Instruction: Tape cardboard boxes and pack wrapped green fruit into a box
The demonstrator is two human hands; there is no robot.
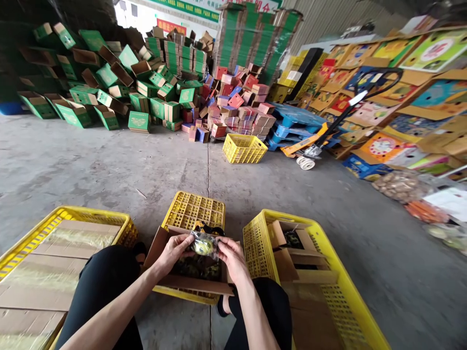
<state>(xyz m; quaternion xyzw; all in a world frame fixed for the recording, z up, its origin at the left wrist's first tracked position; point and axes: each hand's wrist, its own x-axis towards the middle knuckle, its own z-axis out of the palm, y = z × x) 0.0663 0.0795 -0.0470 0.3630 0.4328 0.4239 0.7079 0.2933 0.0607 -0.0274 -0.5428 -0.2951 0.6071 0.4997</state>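
We list two bare hands: our left hand and right hand, pinched on opposite ends of one small clear plastic packet, yellow-green within. Below the grip: one open brown cardboard box, dark contents not countable. Beneath that: one yellow latticed plastic crate. Left of the grip: one long yellow plastic crate; right, one similar crate. Well beyond: one smaller yellow plastic basket.
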